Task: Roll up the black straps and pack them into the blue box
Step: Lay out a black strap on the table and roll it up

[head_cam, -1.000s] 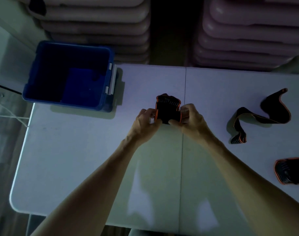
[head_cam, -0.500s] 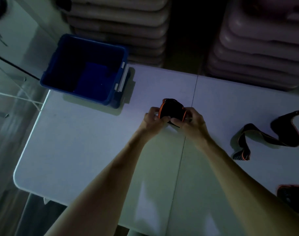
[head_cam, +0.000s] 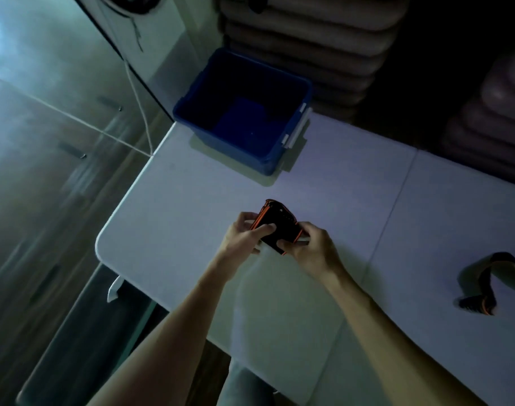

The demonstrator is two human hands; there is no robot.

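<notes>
A rolled black strap with orange edging (head_cam: 278, 222) is held just above the white table between both hands. My left hand (head_cam: 243, 234) grips its left side, thumb across the roll. My right hand (head_cam: 309, 249) pinches its lower right end. The blue box (head_cam: 291, 80) stands open at the table's far left corner, up and to the left of the roll; its inside looks dark with only the blue bottom showing. A second black strap (head_cam: 490, 288), unrolled and wavy, lies at the right edge of the view.
The white folding table (head_cam: 191, 218) has a seam running down to the right of my hands, and its rounded left corner is close by. Stacked padded mats (head_cam: 309, 33) rise behind the box. A cord (head_cam: 139, 92) hangs left of the table over the floor.
The view has swung left, so the box now sits near the top centre. Both hands still hold the rolled strap, now tilted, and have moved it toward the box's side of the table.
</notes>
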